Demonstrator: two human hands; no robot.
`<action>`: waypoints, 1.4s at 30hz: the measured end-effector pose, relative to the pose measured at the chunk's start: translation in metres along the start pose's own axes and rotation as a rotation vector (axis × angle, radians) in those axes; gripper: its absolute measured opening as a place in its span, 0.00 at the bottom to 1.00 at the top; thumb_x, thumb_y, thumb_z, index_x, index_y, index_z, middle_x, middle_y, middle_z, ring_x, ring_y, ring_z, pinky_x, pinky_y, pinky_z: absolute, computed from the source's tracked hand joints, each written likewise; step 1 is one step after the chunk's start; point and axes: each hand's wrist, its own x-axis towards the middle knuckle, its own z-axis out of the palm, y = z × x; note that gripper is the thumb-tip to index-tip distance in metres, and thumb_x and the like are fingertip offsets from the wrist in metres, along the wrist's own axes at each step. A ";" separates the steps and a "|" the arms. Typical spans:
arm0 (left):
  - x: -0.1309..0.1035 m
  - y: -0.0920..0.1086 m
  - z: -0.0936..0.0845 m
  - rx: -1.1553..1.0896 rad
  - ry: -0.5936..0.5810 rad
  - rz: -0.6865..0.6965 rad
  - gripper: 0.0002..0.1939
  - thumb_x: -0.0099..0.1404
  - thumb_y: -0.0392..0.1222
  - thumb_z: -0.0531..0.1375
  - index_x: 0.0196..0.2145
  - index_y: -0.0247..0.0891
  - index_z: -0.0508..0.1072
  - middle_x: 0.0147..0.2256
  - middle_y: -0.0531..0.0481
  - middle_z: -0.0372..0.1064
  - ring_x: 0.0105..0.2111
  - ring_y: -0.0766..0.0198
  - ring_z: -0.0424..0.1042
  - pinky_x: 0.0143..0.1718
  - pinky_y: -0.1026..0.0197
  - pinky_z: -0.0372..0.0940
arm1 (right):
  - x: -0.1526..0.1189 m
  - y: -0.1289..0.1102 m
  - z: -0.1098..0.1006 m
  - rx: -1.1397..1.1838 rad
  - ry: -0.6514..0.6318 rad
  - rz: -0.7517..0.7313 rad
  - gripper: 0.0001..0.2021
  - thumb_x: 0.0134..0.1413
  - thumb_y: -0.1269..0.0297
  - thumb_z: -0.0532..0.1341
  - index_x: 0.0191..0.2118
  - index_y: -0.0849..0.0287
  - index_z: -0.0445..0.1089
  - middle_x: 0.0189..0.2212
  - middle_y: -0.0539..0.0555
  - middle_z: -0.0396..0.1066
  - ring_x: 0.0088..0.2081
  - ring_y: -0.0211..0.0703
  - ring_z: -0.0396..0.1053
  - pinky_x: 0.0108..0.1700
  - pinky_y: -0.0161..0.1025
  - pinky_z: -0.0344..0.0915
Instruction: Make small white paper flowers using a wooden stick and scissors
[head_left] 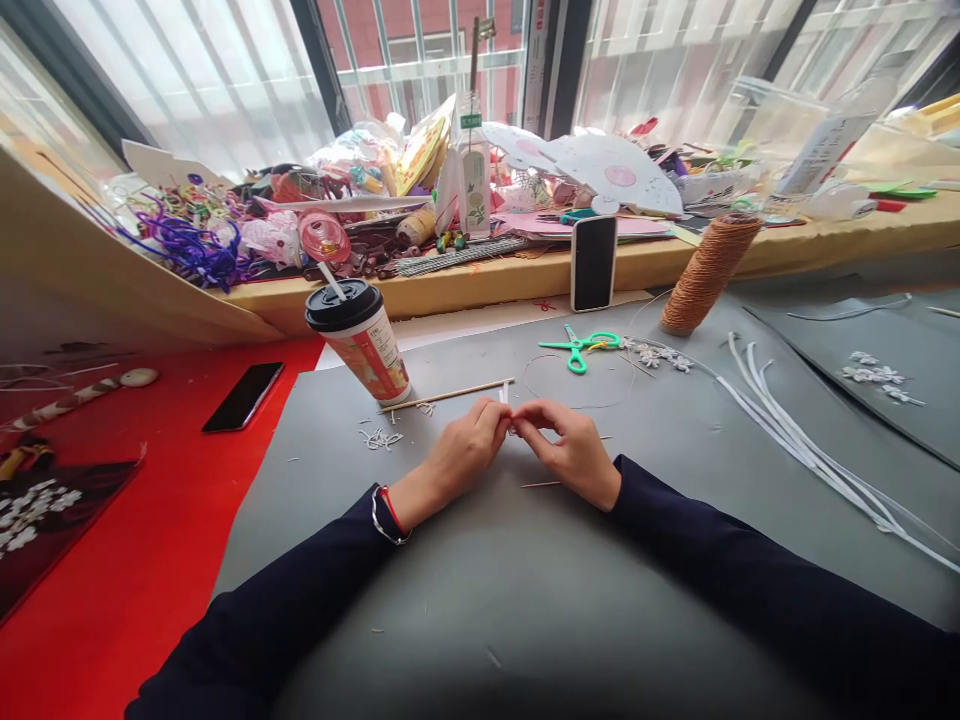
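Observation:
My left hand (471,440) and my right hand (574,450) meet fingertip to fingertip over the grey mat (480,580), both closed in a pinch. Between them is a narrow white strip (504,396), its end poking up beyond the fingers; the rest is mostly hidden. A thin wooden stick (446,395) lies just past my left hand. Partly under my right hand is a thin pointed stick (538,485). White scraps (381,439) are scattered left of my left hand. Green scissors (577,349) rest open beyond my right hand, beside small white knotted flowers (660,355).
A lidded paper cup (364,345) with a straw stands back left. A brown cord spool (709,275) and an upright phone (593,265) stand behind. Long white strips (810,450) lie right; another phone (243,397) lies left. Craft materials crowd the windowsill (292,300).

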 end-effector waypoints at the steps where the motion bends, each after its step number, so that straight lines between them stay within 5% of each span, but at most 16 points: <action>1: 0.001 0.001 0.001 -0.021 -0.021 -0.019 0.12 0.67 0.40 0.41 0.38 0.36 0.61 0.36 0.45 0.61 0.31 0.65 0.63 0.32 0.63 0.60 | 0.000 0.000 0.000 -0.007 -0.002 -0.002 0.05 0.53 0.65 0.55 0.35 0.57 0.66 0.31 0.51 0.70 0.33 0.38 0.69 0.39 0.36 0.66; 9: 0.001 0.002 0.004 -0.160 -0.115 -0.046 0.09 0.66 0.38 0.41 0.38 0.36 0.58 0.34 0.47 0.57 0.30 0.65 0.60 0.33 0.60 0.60 | 0.000 0.005 0.000 -0.103 -0.047 -0.059 0.05 0.52 0.67 0.55 0.34 0.56 0.67 0.31 0.51 0.71 0.33 0.38 0.69 0.36 0.35 0.65; 15: -0.001 -0.001 0.002 -0.052 -0.159 -0.010 0.11 0.66 0.38 0.40 0.39 0.36 0.60 0.34 0.47 0.59 0.29 0.64 0.60 0.32 0.60 0.59 | 0.000 0.007 -0.001 -0.120 -0.070 -0.082 0.05 0.53 0.67 0.55 0.35 0.56 0.67 0.31 0.51 0.71 0.33 0.38 0.69 0.38 0.36 0.64; 26: 0.000 0.001 0.000 -0.043 -0.132 -0.105 0.10 0.66 0.40 0.42 0.38 0.38 0.60 0.33 0.48 0.62 0.27 0.64 0.63 0.28 0.62 0.58 | 0.003 0.005 -0.002 -0.111 -0.062 -0.075 0.06 0.54 0.66 0.53 0.34 0.56 0.67 0.31 0.51 0.70 0.33 0.39 0.68 0.38 0.37 0.64; 36: 0.004 0.000 -0.002 -0.478 -0.226 -0.172 0.08 0.65 0.43 0.43 0.34 0.38 0.58 0.32 0.50 0.59 0.31 0.64 0.60 0.35 0.61 0.59 | 0.006 0.009 -0.008 -0.081 -0.136 -0.102 0.06 0.54 0.67 0.53 0.35 0.56 0.66 0.32 0.51 0.69 0.34 0.38 0.66 0.39 0.36 0.64; 42: 0.005 0.001 -0.011 -0.773 -0.318 -0.236 0.10 0.65 0.46 0.45 0.32 0.38 0.58 0.26 0.53 0.55 0.26 0.68 0.54 0.29 0.65 0.56 | 0.007 0.010 -0.010 -0.058 -0.137 -0.162 0.06 0.54 0.68 0.53 0.34 0.56 0.66 0.32 0.50 0.69 0.34 0.36 0.66 0.39 0.34 0.63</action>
